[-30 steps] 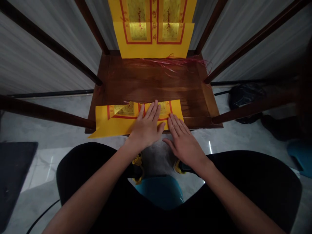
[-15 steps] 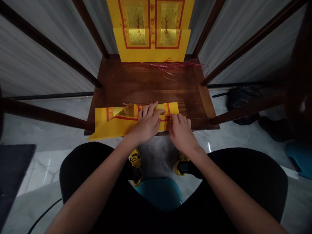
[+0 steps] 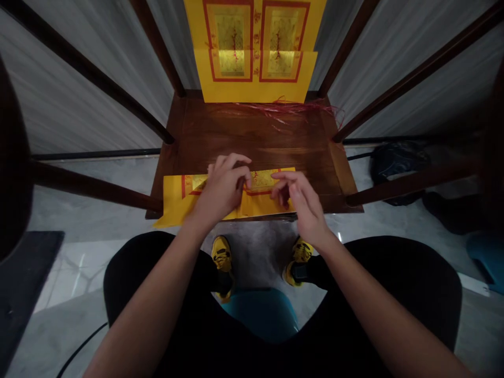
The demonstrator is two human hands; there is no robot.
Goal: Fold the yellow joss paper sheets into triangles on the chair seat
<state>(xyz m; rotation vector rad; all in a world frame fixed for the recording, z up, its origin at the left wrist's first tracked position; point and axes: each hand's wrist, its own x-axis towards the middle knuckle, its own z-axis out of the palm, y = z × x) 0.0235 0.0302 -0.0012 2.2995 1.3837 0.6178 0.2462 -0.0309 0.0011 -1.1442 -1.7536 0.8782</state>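
Observation:
A folded yellow paper (image 3: 260,203) with red borders and gold patches lies along the front edge of the brown wooden board (image 3: 252,139). Over its middle is my left hand (image 3: 224,186), fingers bent and apart, with nothing visible in them. My right hand (image 3: 301,202) hovers at the paper's right end, its fingers loosely curved and apart, holding nothing that shows. Larger yellow sheets (image 3: 258,92) with two red-framed gold panels stand at the back of the board. Thin red strings (image 3: 279,108) lie just in front of them.
Dark wooden posts (image 3: 134,197) rise around the board on both sides. A black bag (image 3: 397,163) rests on the floor at the right. A blue stool (image 3: 260,315) is below, between my legs, near yellow shoes (image 3: 222,254).
Both hands have lifted off the folded paper, and their fingers are more bent. The raised flap on the paper's left part is now mostly behind my left hand. The view has shifted slightly.

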